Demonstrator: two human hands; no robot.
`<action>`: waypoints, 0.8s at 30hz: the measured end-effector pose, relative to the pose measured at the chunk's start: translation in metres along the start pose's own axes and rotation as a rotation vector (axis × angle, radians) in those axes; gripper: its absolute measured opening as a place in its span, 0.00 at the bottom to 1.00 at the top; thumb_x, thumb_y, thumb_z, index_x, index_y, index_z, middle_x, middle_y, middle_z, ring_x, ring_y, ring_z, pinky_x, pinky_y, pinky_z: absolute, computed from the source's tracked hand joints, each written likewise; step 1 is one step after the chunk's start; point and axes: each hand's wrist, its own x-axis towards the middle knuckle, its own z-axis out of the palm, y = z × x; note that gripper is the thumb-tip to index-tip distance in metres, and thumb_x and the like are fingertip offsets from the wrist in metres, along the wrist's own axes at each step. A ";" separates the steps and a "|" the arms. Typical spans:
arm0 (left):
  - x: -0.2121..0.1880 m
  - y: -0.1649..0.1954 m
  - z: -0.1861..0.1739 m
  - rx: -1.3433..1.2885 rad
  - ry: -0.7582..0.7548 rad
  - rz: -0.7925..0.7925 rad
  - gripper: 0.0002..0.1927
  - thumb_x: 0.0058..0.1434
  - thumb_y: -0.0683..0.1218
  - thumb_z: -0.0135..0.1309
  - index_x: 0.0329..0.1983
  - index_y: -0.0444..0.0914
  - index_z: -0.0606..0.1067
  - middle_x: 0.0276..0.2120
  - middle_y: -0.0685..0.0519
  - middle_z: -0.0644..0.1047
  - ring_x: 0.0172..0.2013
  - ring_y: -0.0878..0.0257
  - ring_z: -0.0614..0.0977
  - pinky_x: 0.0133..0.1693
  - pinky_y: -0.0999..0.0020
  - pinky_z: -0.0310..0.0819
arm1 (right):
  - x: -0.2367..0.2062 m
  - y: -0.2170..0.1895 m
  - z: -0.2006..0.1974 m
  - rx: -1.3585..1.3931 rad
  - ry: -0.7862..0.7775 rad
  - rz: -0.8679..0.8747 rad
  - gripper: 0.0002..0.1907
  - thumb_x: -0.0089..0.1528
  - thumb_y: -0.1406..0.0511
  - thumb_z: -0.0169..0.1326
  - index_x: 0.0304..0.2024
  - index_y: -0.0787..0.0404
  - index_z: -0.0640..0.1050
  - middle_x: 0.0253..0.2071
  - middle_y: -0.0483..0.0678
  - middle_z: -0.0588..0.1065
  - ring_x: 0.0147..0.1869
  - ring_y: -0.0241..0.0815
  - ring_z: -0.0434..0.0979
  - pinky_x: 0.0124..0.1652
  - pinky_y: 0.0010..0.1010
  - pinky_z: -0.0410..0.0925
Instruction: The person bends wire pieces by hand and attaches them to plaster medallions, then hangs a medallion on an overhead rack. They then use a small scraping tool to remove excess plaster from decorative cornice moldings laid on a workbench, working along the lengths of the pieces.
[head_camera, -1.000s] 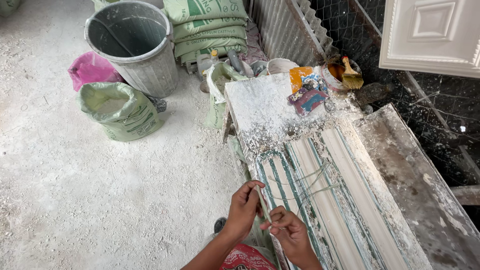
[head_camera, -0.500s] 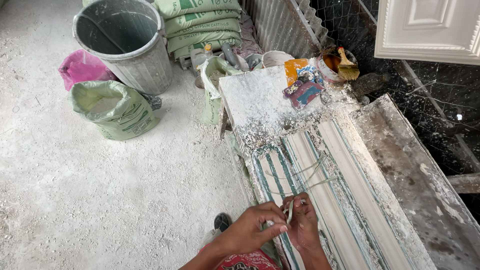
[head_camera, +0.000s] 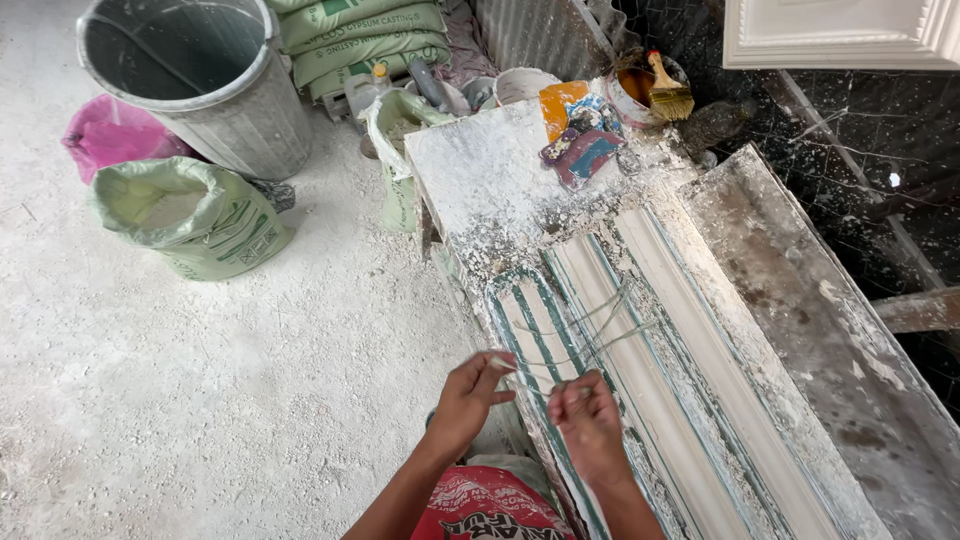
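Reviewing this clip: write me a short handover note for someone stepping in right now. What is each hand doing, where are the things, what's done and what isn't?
Left hand: fingertips pinch pale fibre strands at the near end of the long ribbed mould.
Right hand: closed on the same strands, over the mould's ribs.
Things: the strands fan out loosely across the mould's grooves; grey bucket and open green sack stand on the floor to the left; brush lies at the far end.
Done: a few strands lie on the mould.
Left: most of the mould carries no strands.

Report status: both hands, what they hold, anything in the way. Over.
Left hand and right hand: each grip pinched on pale fibre strands. Strands spread over ribbed mould. Nothing blocking.
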 end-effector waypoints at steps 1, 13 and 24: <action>-0.007 0.002 0.001 -0.057 -0.107 0.008 0.08 0.71 0.45 0.42 0.41 0.39 0.72 0.45 0.48 0.79 0.49 0.66 0.81 0.52 0.68 0.79 | 0.005 -0.001 -0.009 0.072 0.061 -0.016 0.06 0.69 0.70 0.54 0.40 0.60 0.70 0.32 0.49 0.73 0.34 0.39 0.70 0.36 0.31 0.65; -0.014 -0.014 0.021 0.480 -0.242 0.252 0.05 0.65 0.41 0.58 0.34 0.35 0.77 0.37 0.53 0.76 0.33 0.65 0.76 0.35 0.69 0.72 | -0.013 -0.013 0.000 0.108 0.116 -0.071 0.05 0.68 0.68 0.52 0.44 0.59 0.68 0.36 0.47 0.72 0.40 0.35 0.71 0.43 0.29 0.67; 0.012 -0.016 0.019 0.133 -0.251 0.008 0.15 0.72 0.50 0.42 0.46 0.37 0.76 0.45 0.53 0.79 0.48 0.65 0.80 0.52 0.68 0.78 | -0.022 -0.011 -0.030 -0.050 0.123 -0.053 0.05 0.70 0.67 0.53 0.44 0.60 0.70 0.33 0.48 0.73 0.37 0.37 0.71 0.40 0.31 0.67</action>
